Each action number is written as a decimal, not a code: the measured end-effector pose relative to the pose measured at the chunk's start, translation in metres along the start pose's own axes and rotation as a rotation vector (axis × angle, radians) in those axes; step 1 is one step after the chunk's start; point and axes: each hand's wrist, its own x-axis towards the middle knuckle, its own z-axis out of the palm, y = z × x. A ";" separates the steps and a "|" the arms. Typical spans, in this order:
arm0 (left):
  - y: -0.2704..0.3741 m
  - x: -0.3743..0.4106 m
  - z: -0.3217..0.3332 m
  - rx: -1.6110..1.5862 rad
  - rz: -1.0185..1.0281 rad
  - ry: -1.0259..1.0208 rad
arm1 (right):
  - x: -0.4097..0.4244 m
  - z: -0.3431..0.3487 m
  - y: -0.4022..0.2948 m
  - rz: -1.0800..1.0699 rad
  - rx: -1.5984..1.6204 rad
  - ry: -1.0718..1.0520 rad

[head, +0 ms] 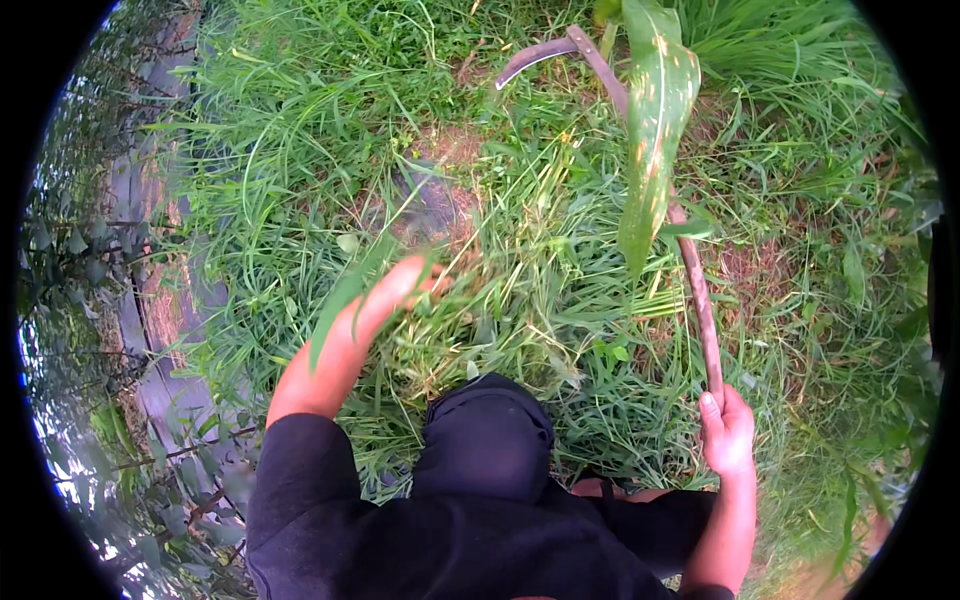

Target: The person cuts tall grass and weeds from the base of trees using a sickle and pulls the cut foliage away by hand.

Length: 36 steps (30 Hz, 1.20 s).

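My right hand (727, 431) is closed around the lower end of the long wooden handle (699, 300) of a sickle. Its curved metal blade (536, 58) lies beyond, at the top of the view, with the tip pointing left. A long green leaf with brown spots (660, 112) hangs across part of the handle. On the left, my left hand (426, 279) reaches into a heap of loose grass (480, 315) in front of my knee. Its fingers are blurred and partly covered by blades, so I cannot tell whether they grip any.
Standing grass (795, 45) grows thick at the upper right. Dark ground sheeting (169, 397) runs along the left, beside leafy branches (75, 247). A patch of bare soil (450, 146) shows ahead. My dark-clothed knee (484, 442) is close to the heap.
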 end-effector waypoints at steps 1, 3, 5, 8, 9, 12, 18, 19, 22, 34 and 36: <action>0.003 0.013 -0.022 0.234 0.145 0.072 | 0.000 0.001 0.000 -0.017 -0.015 0.014; 0.091 0.027 -0.067 0.304 -0.099 0.169 | -0.013 -0.005 0.004 0.001 -0.057 0.079; 0.103 0.048 -0.099 0.278 0.053 0.395 | -0.020 -0.005 -0.002 -0.013 -0.085 0.104; 0.135 0.105 -0.119 0.135 0.117 0.406 | -0.038 -0.004 -0.003 -0.037 -0.113 0.165; 0.154 0.128 -0.111 0.034 0.071 0.363 | -0.048 -0.005 0.001 -0.015 -0.117 0.193; 0.187 0.191 -0.057 -0.067 -0.015 0.272 | -0.078 -0.007 0.022 0.052 -0.148 0.270; 0.164 0.274 0.038 0.004 0.193 0.183 | -0.080 -0.020 0.044 0.231 -0.179 0.293; 0.187 0.243 0.017 0.289 0.315 0.226 | -0.066 -0.018 0.039 0.173 -0.171 0.314; 0.143 0.266 0.008 -0.062 0.470 0.500 | 0.001 -0.008 0.042 0.201 -0.203 0.223; 0.205 0.120 -0.050 -0.362 0.425 0.213 | 0.105 0.001 0.030 0.322 -0.436 0.134; 0.197 0.078 -0.050 -0.286 0.548 0.049 | 0.059 -0.028 0.060 0.343 -0.490 0.183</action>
